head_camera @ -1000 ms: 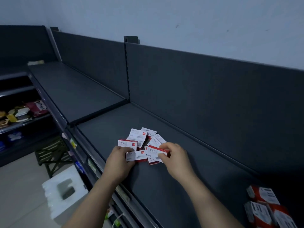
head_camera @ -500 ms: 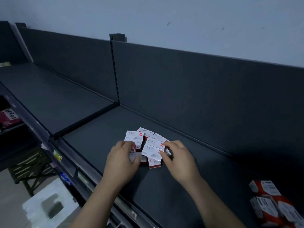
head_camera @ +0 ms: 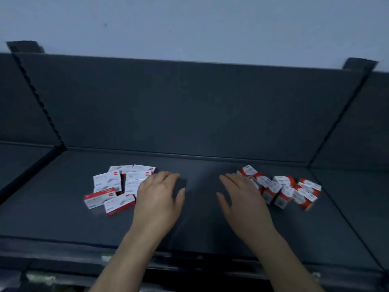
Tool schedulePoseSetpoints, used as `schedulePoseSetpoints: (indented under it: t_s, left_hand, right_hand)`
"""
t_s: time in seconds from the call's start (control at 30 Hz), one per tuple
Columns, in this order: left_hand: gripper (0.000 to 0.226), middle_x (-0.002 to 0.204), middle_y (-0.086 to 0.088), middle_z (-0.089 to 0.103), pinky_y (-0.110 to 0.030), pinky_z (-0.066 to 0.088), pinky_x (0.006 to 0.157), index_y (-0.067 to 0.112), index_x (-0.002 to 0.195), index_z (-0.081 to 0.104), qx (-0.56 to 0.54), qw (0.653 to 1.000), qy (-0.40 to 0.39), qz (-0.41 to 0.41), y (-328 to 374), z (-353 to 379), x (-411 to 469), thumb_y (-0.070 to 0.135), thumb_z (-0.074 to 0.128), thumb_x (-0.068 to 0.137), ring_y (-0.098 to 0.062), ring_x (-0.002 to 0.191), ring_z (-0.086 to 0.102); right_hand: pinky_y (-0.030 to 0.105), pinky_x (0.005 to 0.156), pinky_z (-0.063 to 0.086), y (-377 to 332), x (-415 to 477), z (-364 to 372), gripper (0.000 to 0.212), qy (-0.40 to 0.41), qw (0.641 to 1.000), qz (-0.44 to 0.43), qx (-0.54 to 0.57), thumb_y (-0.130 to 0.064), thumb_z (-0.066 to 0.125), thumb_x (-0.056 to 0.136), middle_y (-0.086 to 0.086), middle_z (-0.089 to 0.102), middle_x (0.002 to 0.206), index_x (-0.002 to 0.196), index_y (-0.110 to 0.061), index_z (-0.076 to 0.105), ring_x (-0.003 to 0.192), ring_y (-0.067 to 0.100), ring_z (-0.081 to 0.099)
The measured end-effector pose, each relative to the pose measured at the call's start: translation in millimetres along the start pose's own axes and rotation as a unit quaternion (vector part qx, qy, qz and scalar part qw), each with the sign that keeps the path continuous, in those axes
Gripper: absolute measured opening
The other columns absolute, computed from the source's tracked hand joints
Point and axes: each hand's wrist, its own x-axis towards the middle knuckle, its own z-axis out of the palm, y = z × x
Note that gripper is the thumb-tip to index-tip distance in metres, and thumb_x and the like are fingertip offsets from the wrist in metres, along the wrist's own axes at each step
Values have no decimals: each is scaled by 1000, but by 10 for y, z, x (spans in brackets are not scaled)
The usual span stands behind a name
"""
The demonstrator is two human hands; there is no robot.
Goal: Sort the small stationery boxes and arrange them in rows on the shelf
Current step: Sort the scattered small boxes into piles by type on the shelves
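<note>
1. Shelf (head_camera: pixel 200 224): a dark, flat board seen from above and in front, with an upright back panel (head_camera: pixel 189 106) behind it and a pale wall (head_camera: pixel 189 24) above.
2. Flat boxes (head_camera: pixel 117 186): a loose heap of white-and-red boxes on the left part of the shelf, lying at mixed angles, some overlapping. Their print is too blurred to read.
3. Small boxes (head_camera: pixel 282 189): a second cluster of red-and-white boxes on the right part of the shelf, packed close together and tilted several ways, well apart from the flat boxes.
4. Left hand (head_camera: pixel 160 197): palm down over the shelf, fingers spread loosely and holding nothing. Its fingers lie over the right edge of the flat boxes; whether they touch cannot be told.
5. Right hand (head_camera: pixel 242 199): palm down, fingers extended and slightly apart, holding nothing. Its fingertips reach the left edge of the small boxes; contact cannot be told.
6. Bare shelf surface lies between the two hands.
7. Front rail (head_camera: pixel 189 268): the shelf's near edge, blurred, with pale label strips that cannot be read.
</note>
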Motion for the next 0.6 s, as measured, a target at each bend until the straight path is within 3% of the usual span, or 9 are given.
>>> schedulePoseSetpoints:
  t_s: [0.2,0.4,0.53,0.6]
  left_hand:
    - [28,99,0,68,-38,47,81,17,103,68,-28,994,-36,100,860,252,-36,30,72,78,-25,90,62]
    - [13,92,5,67,-35,47,74,21,91,67,-94,977,-69,179,1952,565,-159,27,66,80,-21,83,61]
    - [25,106,3,67,-37,47,84,20,106,67,-145,964,-90,202,2835,876,-276,30,65,84,-21,96,59]
    - [33,113,0,66,-36,45,90,17,115,65,-158,960,-92,210,3245,1050,-343,31,65,85,-22,103,58]
  right_hand:
    - [43,98,45,656,-521,-581,38,30,995,88,-26,-14,74,76,6,66,114,113,-9,65,105,26,61]
    - [42,100,42,1526,-1096,-1146,33,44,983,162,-81,-16,68,81,5,66,111,113,-7,65,101,24,63]
    - [36,113,27,2262,-1497,-1630,39,8,971,224,-90,-24,58,92,2,58,130,128,-10,56,122,21,52]
    - [37,112,29,2601,-1685,-1852,38,12,965,240,-104,-22,59,90,2,60,127,126,-10,58,120,21,54]
